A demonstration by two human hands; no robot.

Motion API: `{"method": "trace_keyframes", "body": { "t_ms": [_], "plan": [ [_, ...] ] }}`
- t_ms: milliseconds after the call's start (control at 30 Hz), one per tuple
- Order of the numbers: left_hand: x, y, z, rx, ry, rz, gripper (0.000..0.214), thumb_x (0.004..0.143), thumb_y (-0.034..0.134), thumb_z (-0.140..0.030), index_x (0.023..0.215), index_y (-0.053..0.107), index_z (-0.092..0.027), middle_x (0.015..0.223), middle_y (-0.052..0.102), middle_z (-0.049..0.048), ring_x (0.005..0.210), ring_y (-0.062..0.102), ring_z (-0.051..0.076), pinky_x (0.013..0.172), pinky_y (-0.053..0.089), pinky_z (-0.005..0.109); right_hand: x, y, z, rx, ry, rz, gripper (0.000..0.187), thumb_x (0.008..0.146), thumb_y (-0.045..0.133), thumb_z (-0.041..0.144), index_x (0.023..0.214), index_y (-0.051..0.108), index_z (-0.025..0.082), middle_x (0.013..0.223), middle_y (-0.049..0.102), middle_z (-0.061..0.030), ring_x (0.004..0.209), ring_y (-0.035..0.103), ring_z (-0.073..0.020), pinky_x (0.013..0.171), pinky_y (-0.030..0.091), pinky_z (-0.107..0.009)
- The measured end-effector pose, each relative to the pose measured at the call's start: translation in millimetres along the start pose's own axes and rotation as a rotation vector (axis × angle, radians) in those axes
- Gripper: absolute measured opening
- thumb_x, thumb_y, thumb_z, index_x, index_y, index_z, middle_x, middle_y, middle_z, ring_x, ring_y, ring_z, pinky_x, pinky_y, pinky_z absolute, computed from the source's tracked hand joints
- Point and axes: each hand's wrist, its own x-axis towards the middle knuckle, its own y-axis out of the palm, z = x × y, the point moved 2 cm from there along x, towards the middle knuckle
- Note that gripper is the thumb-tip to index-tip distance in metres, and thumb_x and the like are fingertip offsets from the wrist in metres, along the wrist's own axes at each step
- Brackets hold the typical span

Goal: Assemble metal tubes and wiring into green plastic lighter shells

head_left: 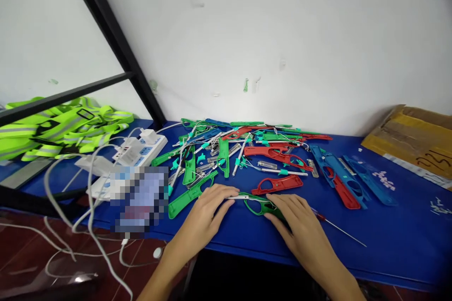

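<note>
Between my hands, close to the table's front edge, lies a green lighter casing half point(258, 207) with its trigger loop facing me. A thin metal tube point(242, 197) and a wire run along its upper side. The fingers of my left hand point(213, 207) pinch the tube end at the left. My right hand point(293, 218) grips the casing's handle end, which its fingers partly hide. Just beyond lies a red casing half point(280, 184). Another green casing half point(190, 197) rests by my left hand. A screwdriver point(342, 233) lies to the right of my right hand.
Lighter parts, tubes and wires are heaped along the wall. Blue casing halves point(370, 181) lie at the right, near a cardboard box point(416, 141). A power strip point(151, 150) with cables, a blurred phone point(144, 202) and yellow reflective straps point(70, 127) are at the left.
</note>
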Motion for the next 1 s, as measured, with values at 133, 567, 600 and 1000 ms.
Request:
{"method": "trace_keyframes", "body": {
  "t_ms": [133,567,600,1000],
  "plan": [
    [1.6,1.8,-1.6,0.027,0.040,0.075,0.025,0.117,0.052,-0.022,0.135,0.066,-0.030,0.150,0.072,0.0029,0.145,0.062,0.021,0.120,0.052,0.040,7.4,-3.0,5.5,0.006,-0.012,0.039,0.024,0.117,0.051,0.030,0.131,0.069,0.023,0.117,0.082,-0.0075,0.102,0.078,-0.0233,0.093,0.061,-0.041],
    [-0.1,-2.1,-11.1,0.036,-0.006,0.214,0.031,0.117,0.050,-0.016,0.143,0.059,-0.029,0.134,0.073,0.0032,0.123,0.066,0.019,0.116,0.048,0.038,-2.7,-17.3,6.5,0.115,0.000,0.022,0.039,0.110,0.052,0.003,0.136,0.072,0.023,0.112,0.079,-0.0041,0.108,0.074,-0.0170,0.108,0.054,-0.037],
    [-0.2,-2.6,-11.7,0.042,-0.008,0.217,0.032,0.116,0.051,-0.017,0.145,0.059,-0.029,0.132,0.073,0.0032,0.122,0.067,0.019,0.115,0.048,0.038,-5.7,-17.5,6.9,0.103,0.011,0.027,0.039,0.111,0.051,0.005,0.138,0.072,0.023,0.115,0.079,-0.0047,0.110,0.075,-0.0171,0.105,0.056,-0.035],
    [-1.4,-3.1,-7.8,0.103,0.015,0.173,0.030,0.116,0.054,-0.019,0.137,0.072,-0.030,0.123,0.071,0.0053,0.104,0.066,0.020,0.105,0.052,0.040,-7.6,-19.8,7.4,0.073,-0.023,0.192,0.037,0.120,0.041,0.030,0.145,0.068,0.024,0.136,0.080,-0.0056,0.120,0.079,-0.0186,0.102,0.063,-0.032]
  ]
}}
